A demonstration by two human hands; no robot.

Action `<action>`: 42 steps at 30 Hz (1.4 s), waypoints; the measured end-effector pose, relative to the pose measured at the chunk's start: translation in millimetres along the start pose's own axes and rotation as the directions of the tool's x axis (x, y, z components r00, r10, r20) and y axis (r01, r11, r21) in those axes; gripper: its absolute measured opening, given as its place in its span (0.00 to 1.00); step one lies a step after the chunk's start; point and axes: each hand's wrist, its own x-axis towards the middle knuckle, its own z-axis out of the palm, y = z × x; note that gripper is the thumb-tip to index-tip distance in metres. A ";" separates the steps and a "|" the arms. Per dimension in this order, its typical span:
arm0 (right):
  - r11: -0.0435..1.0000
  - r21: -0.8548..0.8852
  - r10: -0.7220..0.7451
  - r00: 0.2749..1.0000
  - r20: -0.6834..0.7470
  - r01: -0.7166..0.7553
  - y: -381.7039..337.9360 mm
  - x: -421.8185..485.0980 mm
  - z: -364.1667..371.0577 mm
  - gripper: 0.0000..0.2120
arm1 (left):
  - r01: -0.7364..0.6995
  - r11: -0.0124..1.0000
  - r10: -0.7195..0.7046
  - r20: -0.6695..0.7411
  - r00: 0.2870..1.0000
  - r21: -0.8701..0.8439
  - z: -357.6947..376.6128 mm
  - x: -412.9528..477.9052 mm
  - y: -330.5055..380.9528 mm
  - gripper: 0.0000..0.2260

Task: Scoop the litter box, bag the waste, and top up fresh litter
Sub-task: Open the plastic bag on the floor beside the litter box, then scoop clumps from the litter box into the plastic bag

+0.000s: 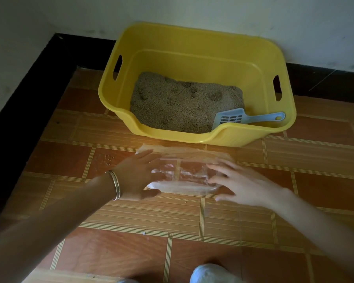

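Note:
A yellow litter box [192,43] stands on the tiled floor against the white wall. Brown litter [180,103] with several dark clumps fills its bottom. A pale blue slotted scoop [239,118] lies in the box's front right corner, handle pointing right. A clear plastic bag [184,170] lies flat on the floor just in front of the box. My left hand [137,176], with a metal bangle on the wrist, rests spread on the bag's left end. My right hand [243,182] is spread over the bag's right end. Neither hand grips anything.
The floor is orange-brown tile [213,221] with striped bands. A black skirting strip [29,99] runs along the left wall and behind the box. A few spilled litter grains [108,158] lie left of the bag. A white rounded object [211,274] sits at the bottom edge.

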 end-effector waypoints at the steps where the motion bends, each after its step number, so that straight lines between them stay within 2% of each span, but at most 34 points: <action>1: 1.000 -0.013 -0.029 0.996 -0.086 0.029 -2.3 -5.4 -7.2 0.26 | -0.013 0.999 0.010 -0.064 0.998 -0.038 -6.7 -0.3 1.7 0.19; 4: 0.986 -0.114 -0.154 0.927 -0.343 0.121 -16.8 -24.8 -28.6 0.19 | -0.046 0.997 0.028 -0.250 0.968 -0.065 -31.3 -2.1 11.1 0.17; 7: 0.977 -0.030 -0.195 0.823 -0.533 0.213 -15.0 -35.7 -43.1 0.15 | -0.045 0.998 0.021 -0.398 0.917 -0.051 -59.2 -4.4 13.9 0.16; 11: 0.976 0.018 -0.142 0.697 -0.702 0.217 -0.1 -40.7 -80.3 0.12 | 0.097 0.993 -0.117 -0.432 0.894 -0.068 -90.3 10.9 1.2 0.18; 14: 0.993 0.062 -0.020 0.671 -0.741 0.098 15.1 -40.3 -112.2 0.13 | 0.230 0.961 -0.271 -0.375 0.886 -0.152 -93.5 29.6 -3.1 0.20; 16: 0.995 0.099 0.092 0.720 -0.688 -0.033 26.3 -33.0 -123.3 0.10 | 0.232 0.956 -0.282 -0.346 0.895 -0.180 -83.4 38.2 -6.4 0.20; 20: 0.962 0.068 0.267 0.861 -0.434 -0.265 49.5 -11.3 -129.6 0.12 | 0.216 0.953 -0.287 -0.392 0.874 -0.214 -58.3 46.3 -14.1 0.14; 22: 0.936 0.065 0.347 0.874 -0.341 -0.346 57.2 -4.4 -132.5 0.13 | 0.198 0.957 -0.273 -0.430 0.860 -0.212 -47.6 50.5 -17.0 0.12; 27: 0.873 0.074 0.486 0.851 -0.197 -0.482 66.5 3.3 -136.8 0.13 | 0.130 0.978 -0.196 -0.499 0.844 -0.165 -29.3 60.4 -21.1 0.12; 36: 0.846 0.071 0.531 0.847 -0.032 -0.528 69.3 19.2 -139.1 0.17 | 0.051 0.994 -0.096 -0.548 0.831 -0.097 -36.4 57.8 -38.2 0.12; 42: 0.873 0.057 0.485 0.874 -0.012 -0.484 63.6 23.7 -147.3 0.16 | 0.196 0.980 -0.175 -0.629 0.758 -0.037 -67.8 24.6 -63.5 0.18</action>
